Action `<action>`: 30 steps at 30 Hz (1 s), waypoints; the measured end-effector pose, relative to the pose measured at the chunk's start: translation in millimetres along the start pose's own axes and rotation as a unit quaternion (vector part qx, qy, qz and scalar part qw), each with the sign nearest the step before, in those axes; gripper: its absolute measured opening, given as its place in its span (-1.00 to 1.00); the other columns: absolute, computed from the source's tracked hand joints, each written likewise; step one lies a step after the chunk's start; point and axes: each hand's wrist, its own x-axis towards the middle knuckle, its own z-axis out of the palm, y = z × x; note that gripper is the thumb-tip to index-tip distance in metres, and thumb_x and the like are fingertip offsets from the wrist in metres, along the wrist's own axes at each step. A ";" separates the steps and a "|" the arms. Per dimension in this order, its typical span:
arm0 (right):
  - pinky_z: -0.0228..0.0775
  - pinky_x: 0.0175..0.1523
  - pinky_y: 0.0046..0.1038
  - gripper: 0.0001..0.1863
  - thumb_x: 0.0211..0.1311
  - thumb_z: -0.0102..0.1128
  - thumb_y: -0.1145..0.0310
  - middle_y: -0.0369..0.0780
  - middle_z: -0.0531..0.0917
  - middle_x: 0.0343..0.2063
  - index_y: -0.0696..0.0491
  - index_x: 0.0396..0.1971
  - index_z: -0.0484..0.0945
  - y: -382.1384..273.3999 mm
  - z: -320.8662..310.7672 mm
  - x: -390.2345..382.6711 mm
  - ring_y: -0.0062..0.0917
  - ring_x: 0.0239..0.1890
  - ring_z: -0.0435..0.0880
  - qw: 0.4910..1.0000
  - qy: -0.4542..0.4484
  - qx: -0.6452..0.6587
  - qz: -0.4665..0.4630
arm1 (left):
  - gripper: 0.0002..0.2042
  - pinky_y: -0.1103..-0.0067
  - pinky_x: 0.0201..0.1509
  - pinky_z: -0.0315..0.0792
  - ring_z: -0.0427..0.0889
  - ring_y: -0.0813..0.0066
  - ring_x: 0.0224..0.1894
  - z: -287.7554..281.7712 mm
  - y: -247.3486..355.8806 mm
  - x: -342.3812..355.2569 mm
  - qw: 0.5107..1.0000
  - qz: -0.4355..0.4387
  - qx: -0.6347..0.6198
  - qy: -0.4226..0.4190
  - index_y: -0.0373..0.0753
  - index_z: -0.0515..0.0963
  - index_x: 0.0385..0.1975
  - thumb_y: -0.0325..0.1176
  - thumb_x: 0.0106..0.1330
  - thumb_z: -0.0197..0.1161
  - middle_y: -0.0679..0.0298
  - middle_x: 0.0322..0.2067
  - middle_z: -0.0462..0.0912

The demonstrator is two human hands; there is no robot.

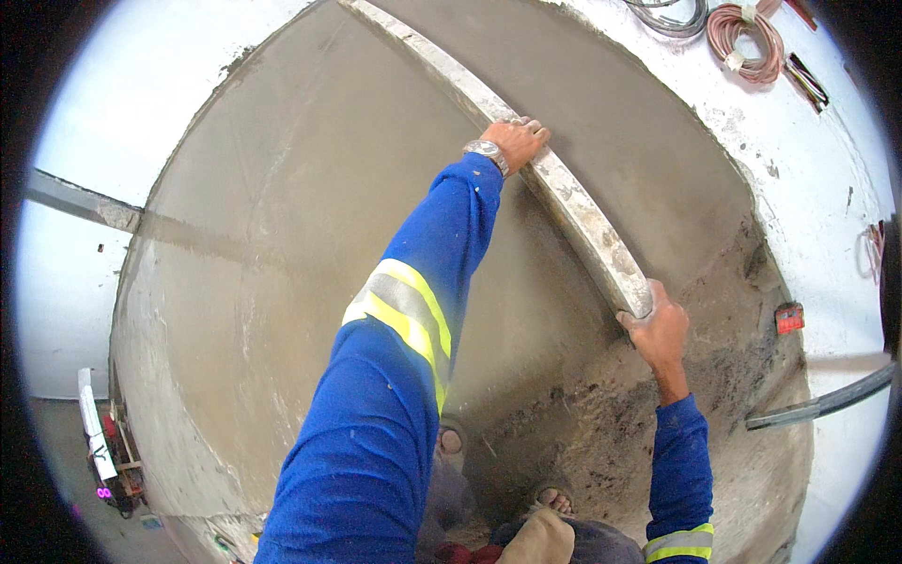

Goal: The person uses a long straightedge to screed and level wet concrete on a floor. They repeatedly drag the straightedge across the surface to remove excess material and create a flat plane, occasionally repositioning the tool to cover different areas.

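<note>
A long, pale, mortar-smeared screed bar crosses the smooth wet screed diagonally, from the far middle down toward my right side. Partway along it, my left hand is closed over the bar, a metal watch on the wrist. My right hand grips the near end, its thumb against the side and its fingers round the far edge. Whether the bar's underside touches the screed along its full length I cannot tell. Rougher, crumbly mortar lies below the right hand.
White walls border the floor. Pinkish coiled cable and grey coiled cable are at the far right. A red box and a dark metal strip line the right edge. A white bar stands at the left. My feet are below.
</note>
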 end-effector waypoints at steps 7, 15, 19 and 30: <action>0.49 -0.11 -0.12 -0.28 -0.24 0.53 0.16 0.01 0.70 -0.31 0.02 0.03 0.48 -3.5 -0.2 -5.2 -0.03 -0.23 0.69 0.999 -0.012 0.024 -0.019 | -0.54 0.31 0.06 0.57 0.62 0.13 0.04 4.2 -2.2 -18.5 1.000 -0.006 -0.001 -0.003 -0.14 0.39 0.04 -0.56 0.10 0.27 0.16 0.02 0.51; 0.49 -0.10 -0.10 -0.27 -0.23 0.53 0.17 0.02 0.70 -0.29 0.05 0.04 0.47 -6.5 2.3 -5.9 -0.02 -0.21 0.68 0.998 -0.036 0.031 -0.045 | -0.61 0.33 0.07 0.56 0.61 0.13 0.04 2.6 -5.5 -50.9 0.999 -0.034 -0.003 -0.016 -0.16 0.41 0.02 -0.54 0.17 0.22 0.17 0.01 0.52; 0.48 -0.08 -0.09 -0.26 -0.22 0.54 0.16 0.02 0.70 -0.26 0.05 0.05 0.47 -20.0 1.2 -8.5 -0.02 -0.19 0.68 0.997 -0.063 -0.002 -0.044 | -0.62 0.33 0.09 0.54 0.61 0.15 0.05 2.9 -10.7 -72.0 0.998 -0.053 -0.006 -0.026 -0.15 0.41 0.02 -0.55 0.18 0.21 0.17 0.00 0.52; 0.46 -0.05 -0.08 -0.24 -0.19 0.53 0.15 0.03 0.70 -0.25 0.06 0.08 0.44 -59.5 13.9 -29.0 -0.01 -0.18 0.67 0.991 -0.106 0.000 -0.084 | -0.61 0.34 0.11 0.54 0.58 0.15 0.09 4.8 -25.6 -146.9 0.994 -0.100 -0.006 -0.050 -0.14 0.41 0.03 -0.55 0.17 0.20 0.18 0.01 0.51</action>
